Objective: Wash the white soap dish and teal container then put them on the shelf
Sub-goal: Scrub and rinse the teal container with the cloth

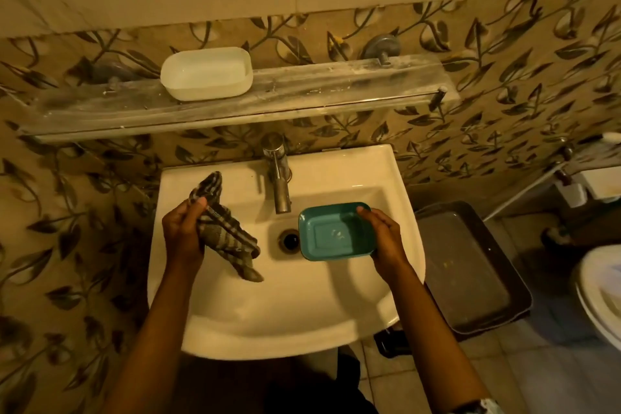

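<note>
Container [337, 232] (light, stiff, likely wet-slick) sits pinched at its rim by right hand [383, 235]; left hand [183, 232] clutches cloth [225, 228].

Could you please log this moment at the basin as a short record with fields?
left hand: grip shut on striped cloth, over the sink's left side
right hand: grip shut on teal container, open side up, over the bowl beside the drain
white soap dish: on the shelf, left part
tap: no water seen running
sink: white, otherwise bare
still to do: teal container not yet on shelf
</note>
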`<control>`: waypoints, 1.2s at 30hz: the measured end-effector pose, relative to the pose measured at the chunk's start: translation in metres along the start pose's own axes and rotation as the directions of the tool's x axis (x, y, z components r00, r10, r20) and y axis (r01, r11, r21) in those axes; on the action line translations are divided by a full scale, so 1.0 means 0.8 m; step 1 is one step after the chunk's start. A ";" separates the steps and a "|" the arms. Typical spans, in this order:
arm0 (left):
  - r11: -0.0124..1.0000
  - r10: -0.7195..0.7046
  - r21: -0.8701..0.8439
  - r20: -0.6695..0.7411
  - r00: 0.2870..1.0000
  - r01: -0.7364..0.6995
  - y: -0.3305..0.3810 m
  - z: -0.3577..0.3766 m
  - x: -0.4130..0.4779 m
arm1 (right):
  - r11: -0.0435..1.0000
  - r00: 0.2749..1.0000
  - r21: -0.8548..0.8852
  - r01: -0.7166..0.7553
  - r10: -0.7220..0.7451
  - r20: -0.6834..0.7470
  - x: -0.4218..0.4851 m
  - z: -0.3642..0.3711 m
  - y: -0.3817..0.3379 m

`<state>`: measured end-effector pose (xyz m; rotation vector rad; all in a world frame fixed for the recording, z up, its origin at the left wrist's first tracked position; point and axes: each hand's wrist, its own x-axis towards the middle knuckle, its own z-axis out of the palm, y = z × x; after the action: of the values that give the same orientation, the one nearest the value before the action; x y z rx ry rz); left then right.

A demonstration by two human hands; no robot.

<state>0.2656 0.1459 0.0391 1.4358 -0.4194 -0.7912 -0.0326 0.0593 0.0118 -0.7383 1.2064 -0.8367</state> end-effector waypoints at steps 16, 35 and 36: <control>0.553 0.011 0.782 0.339 0.941 -0.289 -0.008 0.123 -0.191 | 0.937 0.932 -0.200 0.285 -0.320 -0.172 -0.051 0.009 0.034; -0.028 -0.333 0.954 0.273 0.902 -0.299 -0.020 0.191 -0.201 | 0.937 0.945 -0.215 0.274 -0.304 -0.119 -0.066 -0.013 0.035; -0.016 -0.390 0.959 0.256 0.884 -0.285 -0.018 0.193 -0.196 | 0.929 0.938 -0.226 0.293 -0.325 -0.120 -0.067 -0.011 0.036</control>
<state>0.0480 0.1460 0.0755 2.6875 -1.6587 -0.9097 -0.0448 0.1193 0.0115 -1.0678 1.3496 -1.0561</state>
